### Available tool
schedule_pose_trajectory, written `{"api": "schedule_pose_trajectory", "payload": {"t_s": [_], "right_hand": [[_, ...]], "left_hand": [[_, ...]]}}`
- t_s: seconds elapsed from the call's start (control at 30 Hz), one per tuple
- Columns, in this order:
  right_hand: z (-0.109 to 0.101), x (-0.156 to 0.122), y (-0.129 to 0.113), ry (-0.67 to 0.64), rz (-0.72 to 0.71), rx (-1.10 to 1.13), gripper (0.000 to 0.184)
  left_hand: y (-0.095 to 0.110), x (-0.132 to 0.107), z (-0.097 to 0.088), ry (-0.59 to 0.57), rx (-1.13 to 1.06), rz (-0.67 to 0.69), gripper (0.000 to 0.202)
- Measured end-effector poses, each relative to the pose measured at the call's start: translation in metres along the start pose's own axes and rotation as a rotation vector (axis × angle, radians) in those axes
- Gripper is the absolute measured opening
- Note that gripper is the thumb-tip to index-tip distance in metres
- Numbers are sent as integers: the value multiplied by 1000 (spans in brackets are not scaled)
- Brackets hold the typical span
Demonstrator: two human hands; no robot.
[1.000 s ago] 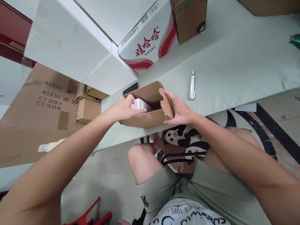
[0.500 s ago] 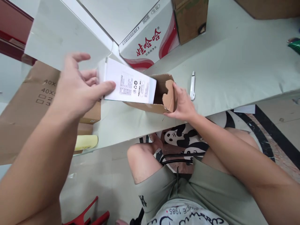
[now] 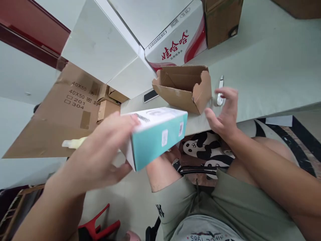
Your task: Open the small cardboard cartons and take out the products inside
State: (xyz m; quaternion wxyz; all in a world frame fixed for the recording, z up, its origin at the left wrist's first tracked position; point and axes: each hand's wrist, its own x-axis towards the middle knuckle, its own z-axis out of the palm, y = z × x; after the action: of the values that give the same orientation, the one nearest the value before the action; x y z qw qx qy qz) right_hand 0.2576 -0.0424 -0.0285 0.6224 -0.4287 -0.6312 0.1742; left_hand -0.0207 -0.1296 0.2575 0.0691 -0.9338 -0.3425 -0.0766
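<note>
My left hand (image 3: pixel 100 157) grips one end of a long white and teal product box (image 3: pixel 157 135), held off the table over my knees. An open brown cardboard carton (image 3: pixel 184 87) stands empty on the pale green table (image 3: pixel 263 73), flaps up. My right hand (image 3: pixel 223 112) hovers with fingers spread just right of the carton, holding nothing. A white utility knife (image 3: pixel 220 95) lies on the table behind that hand's fingers.
A white and red printed case (image 3: pixel 175 43) and a brown box (image 3: pixel 222 20) stand at the table's back. A dark phone (image 3: pixel 149 96) lies left of the carton. Flattened cardboard (image 3: pixel 62 113) leans at left. Red stool legs (image 3: pixel 100 226) show on the floor.
My left hand drew the product box out of the carton and brought it down toward me. My right hand let go of the carton's side and opened.
</note>
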Motion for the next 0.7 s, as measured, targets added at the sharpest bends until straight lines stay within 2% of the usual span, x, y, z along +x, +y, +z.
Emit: {"api": "schedule_pose_trajectory", "payload": {"t_s": [0.07, 0.1, 0.13, 0.2, 0.3, 0.37, 0.4, 0.47, 0.57, 0.63, 0.7], "right_hand": [[-11, -16, -25, -115, -57, 158, 28], [-12, -23, -35, -206, -52, 249, 23], [-10, -30, -44, -303, -7, 349, 24], [-2, -39, -56, -504, 201, 574, 40], [12, -46, -62, -851, 613, 952, 73], [17, -49, -63, -1048, 771, 1180, 83], [18, -50, -63, -1106, 811, 1265, 85], [19, -54, -65, -1138, 847, 1366, 91], [17, -61, -74, -1052, 881, 1344, 104], [13, -63, -84, -943, 908, 1234, 104], [8, -58, -95, -835, 915, 1082, 95]], "left_hand": [[21, -12, 1, -100, 125, 187, 46], [25, -17, 3, -128, 134, 259, 41], [24, -23, 6, -113, 114, 272, 39], [14, -33, 15, -62, 18, 230, 35], [-11, -48, 33, -12, -147, 81, 26], [-24, -57, 47, -9, -224, -54, 21], [-30, -60, 55, 5, -247, -99, 22], [-38, -66, 71, 84, -252, -110, 26], [-44, -70, 96, 348, -210, -89, 32], [-40, -73, 111, 548, -279, -212, 33], [-31, -74, 122, 655, -453, -357, 23]]}}
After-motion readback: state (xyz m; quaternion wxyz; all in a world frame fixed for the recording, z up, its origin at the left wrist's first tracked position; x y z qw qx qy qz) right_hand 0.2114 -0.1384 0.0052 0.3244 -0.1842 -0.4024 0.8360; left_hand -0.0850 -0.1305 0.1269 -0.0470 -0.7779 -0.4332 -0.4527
